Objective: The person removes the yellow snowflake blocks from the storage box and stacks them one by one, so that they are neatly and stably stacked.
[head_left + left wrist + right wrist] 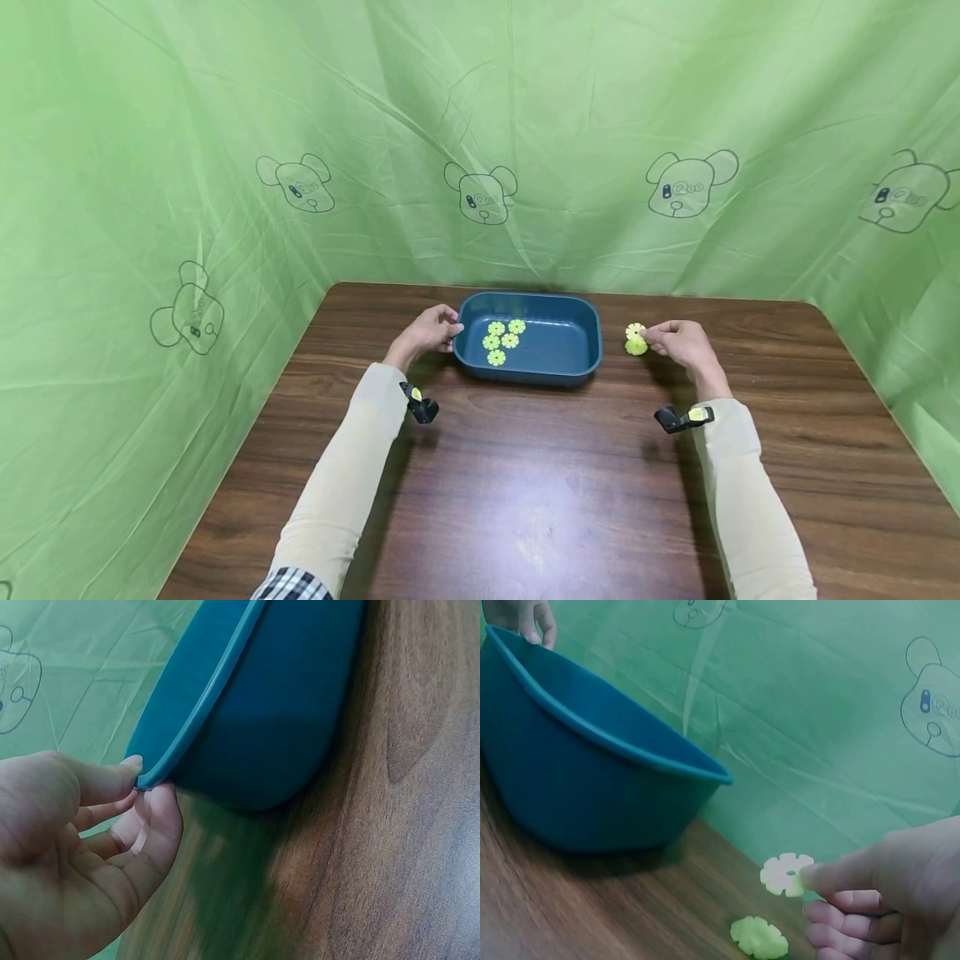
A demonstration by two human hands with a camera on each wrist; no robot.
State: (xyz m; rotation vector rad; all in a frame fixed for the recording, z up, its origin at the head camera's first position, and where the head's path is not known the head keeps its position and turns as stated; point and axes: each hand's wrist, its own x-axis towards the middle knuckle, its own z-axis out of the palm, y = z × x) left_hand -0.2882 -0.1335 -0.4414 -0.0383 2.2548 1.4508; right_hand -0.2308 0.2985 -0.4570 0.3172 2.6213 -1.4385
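Observation:
A blue basin (525, 377) stands on the table with several yellow-green flower-shaped pieces (497, 357) lying in its left part. At its left end, my left hand (429, 332) pinches the rim between thumb and fingers; the left wrist view shows the thumb (112, 780) on top of the rim (202, 705). To the right of the basin, my right hand (684, 343) pinches one flower piece (784, 874) between thumb and finger, held above the table. Just below it another piece (759, 937) rests on the wood.
The brown wooden table (495, 483) extends in front of the basin and to both sides. Behind it and at the sides hangs a green cloth (570, 100) with printed bear heads. Each wrist carries a black strap mount (684, 419).

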